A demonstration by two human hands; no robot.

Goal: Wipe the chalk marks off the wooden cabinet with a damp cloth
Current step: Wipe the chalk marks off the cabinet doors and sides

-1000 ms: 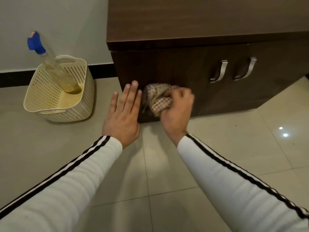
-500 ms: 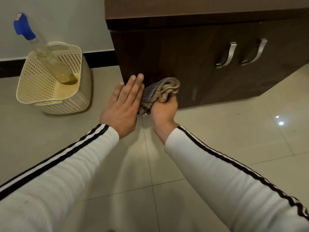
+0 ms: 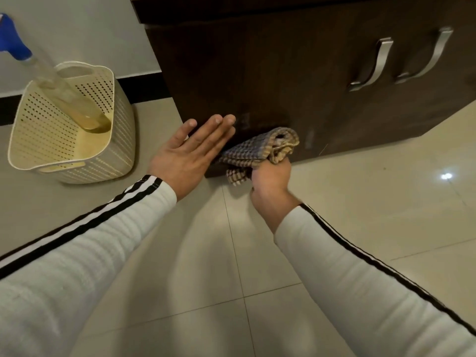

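While my right hand point(image 3: 270, 176) is gripping the bunched checked cloth point(image 3: 257, 148), fingers curling round it, pressing it against the cabinet point(image 3: 283, 73) front's bottom edge near its left corner, my left hand point(image 3: 185, 155) is lying flat just beside, fingers straight and together, faint chalk marks point(image 3: 310, 136) showing nearby

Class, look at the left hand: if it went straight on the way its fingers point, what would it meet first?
Probably the wooden cabinet front, near the cloth. The left hand may be touching it at the fingertips, but depth is unclear.
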